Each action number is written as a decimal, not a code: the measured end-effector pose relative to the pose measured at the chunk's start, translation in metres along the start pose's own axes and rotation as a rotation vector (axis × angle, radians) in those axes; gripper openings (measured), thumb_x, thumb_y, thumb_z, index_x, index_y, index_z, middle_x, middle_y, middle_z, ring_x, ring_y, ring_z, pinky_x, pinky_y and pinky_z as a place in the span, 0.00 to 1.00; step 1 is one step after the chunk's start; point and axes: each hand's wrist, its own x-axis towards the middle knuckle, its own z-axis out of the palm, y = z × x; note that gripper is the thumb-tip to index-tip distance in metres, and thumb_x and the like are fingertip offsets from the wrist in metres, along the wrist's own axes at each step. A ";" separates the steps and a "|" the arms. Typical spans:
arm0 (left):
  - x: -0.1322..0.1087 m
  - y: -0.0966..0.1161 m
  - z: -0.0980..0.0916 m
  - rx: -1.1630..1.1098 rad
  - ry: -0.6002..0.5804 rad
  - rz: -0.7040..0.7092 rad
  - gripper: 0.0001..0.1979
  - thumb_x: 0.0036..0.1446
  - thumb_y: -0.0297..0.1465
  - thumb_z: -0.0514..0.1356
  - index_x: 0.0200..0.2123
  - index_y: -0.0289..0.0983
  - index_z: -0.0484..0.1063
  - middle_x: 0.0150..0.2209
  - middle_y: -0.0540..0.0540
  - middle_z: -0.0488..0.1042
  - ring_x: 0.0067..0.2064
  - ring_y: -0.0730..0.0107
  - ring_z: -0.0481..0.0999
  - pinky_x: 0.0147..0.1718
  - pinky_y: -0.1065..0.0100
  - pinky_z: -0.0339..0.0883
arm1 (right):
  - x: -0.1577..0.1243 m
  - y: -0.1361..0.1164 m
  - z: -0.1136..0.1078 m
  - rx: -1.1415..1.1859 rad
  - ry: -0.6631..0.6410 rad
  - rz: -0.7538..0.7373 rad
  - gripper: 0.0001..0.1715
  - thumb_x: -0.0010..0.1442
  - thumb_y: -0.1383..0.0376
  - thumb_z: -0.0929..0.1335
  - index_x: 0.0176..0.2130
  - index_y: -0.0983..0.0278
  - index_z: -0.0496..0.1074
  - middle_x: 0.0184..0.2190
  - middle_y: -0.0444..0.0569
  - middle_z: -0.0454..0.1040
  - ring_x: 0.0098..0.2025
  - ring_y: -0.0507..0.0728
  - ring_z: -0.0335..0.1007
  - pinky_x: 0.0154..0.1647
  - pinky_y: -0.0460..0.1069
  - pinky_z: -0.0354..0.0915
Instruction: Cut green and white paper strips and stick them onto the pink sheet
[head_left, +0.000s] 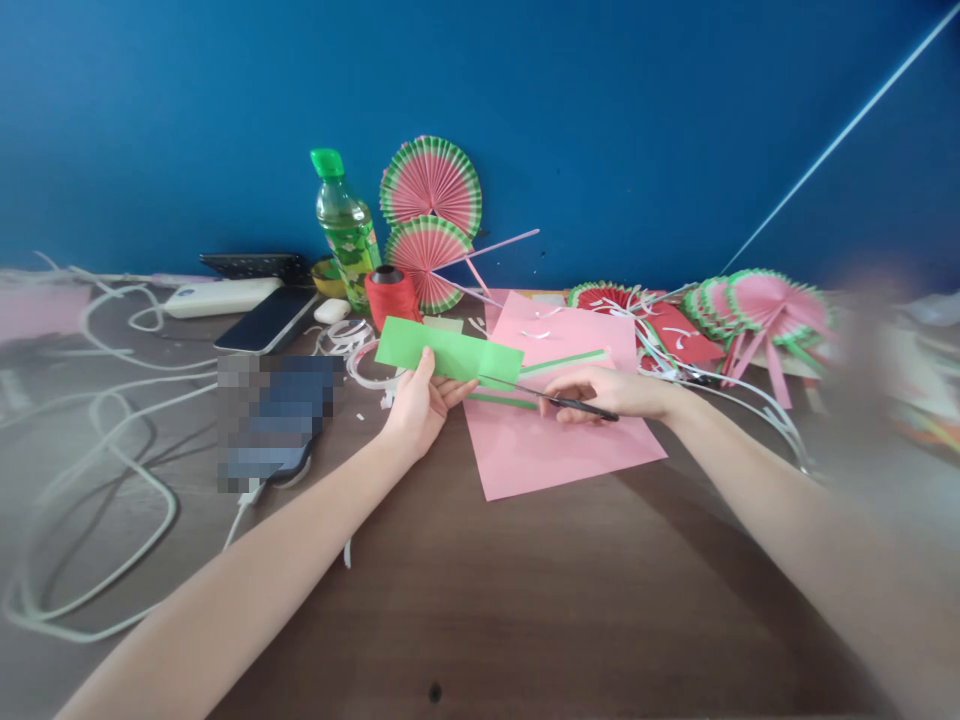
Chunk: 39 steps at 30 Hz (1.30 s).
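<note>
A strip of bright green paper is pinched in my left hand, thumb on top and fingers beneath. My right hand grips a pair of scissors with dark handles. Their blades reach left to the lower right part of the green paper, where a slit seems to run in from the edge. Under both hands lie sheets of pink paper, with thin green strips on top of them.
Behind stand a green-capped bottle, a red thread spool and pink-green pleated paper fans. Phones and white cables spread across the left. More fans and white strips lie at right, before a blue wall.
</note>
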 end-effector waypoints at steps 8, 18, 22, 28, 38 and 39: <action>0.001 0.000 -0.001 -0.007 -0.018 0.010 0.07 0.56 0.33 0.56 0.32 0.35 0.66 0.30 0.46 0.76 0.30 0.70 0.77 0.43 0.60 0.71 | 0.002 0.004 -0.001 -0.031 0.003 -0.023 0.19 0.49 0.56 0.69 0.39 0.65 0.70 0.37 0.48 0.72 0.35 0.51 0.66 0.36 0.46 0.61; 0.001 0.000 0.000 -0.006 -0.011 0.001 0.07 0.55 0.34 0.57 0.32 0.35 0.67 0.30 0.45 0.76 0.31 0.69 0.77 0.43 0.60 0.71 | 0.000 0.002 -0.002 -0.041 0.023 -0.007 0.20 0.49 0.54 0.69 0.39 0.64 0.71 0.39 0.48 0.73 0.38 0.53 0.67 0.40 0.48 0.61; 0.000 0.001 0.000 -0.006 -0.025 0.000 0.07 0.57 0.33 0.55 0.32 0.35 0.66 0.29 0.46 0.76 0.30 0.70 0.77 0.39 0.62 0.73 | -0.001 0.002 -0.002 -0.039 0.030 0.012 0.21 0.48 0.54 0.69 0.39 0.65 0.71 0.38 0.49 0.73 0.38 0.53 0.67 0.38 0.47 0.60; 0.000 0.000 -0.001 0.009 -0.024 0.000 0.08 0.57 0.34 0.55 0.32 0.35 0.66 0.29 0.47 0.77 0.30 0.73 0.77 0.37 0.66 0.73 | 0.000 0.002 -0.001 -0.059 0.024 0.028 0.23 0.47 0.53 0.70 0.39 0.65 0.72 0.38 0.50 0.73 0.37 0.54 0.67 0.34 0.47 0.59; 0.001 -0.001 -0.002 0.010 -0.042 0.007 0.07 0.57 0.34 0.55 0.32 0.35 0.66 0.29 0.46 0.76 0.30 0.72 0.77 0.35 0.66 0.73 | -0.001 0.002 -0.002 -0.086 0.026 0.048 0.25 0.47 0.52 0.69 0.40 0.66 0.72 0.36 0.50 0.73 0.33 0.52 0.65 0.28 0.45 0.56; 0.001 -0.001 -0.002 0.010 -0.044 0.005 0.07 0.57 0.34 0.55 0.32 0.35 0.66 0.29 0.46 0.76 0.30 0.72 0.77 0.35 0.66 0.73 | -0.001 0.002 -0.002 -0.092 0.027 0.051 0.25 0.47 0.52 0.69 0.40 0.66 0.72 0.35 0.50 0.73 0.33 0.52 0.65 0.27 0.45 0.55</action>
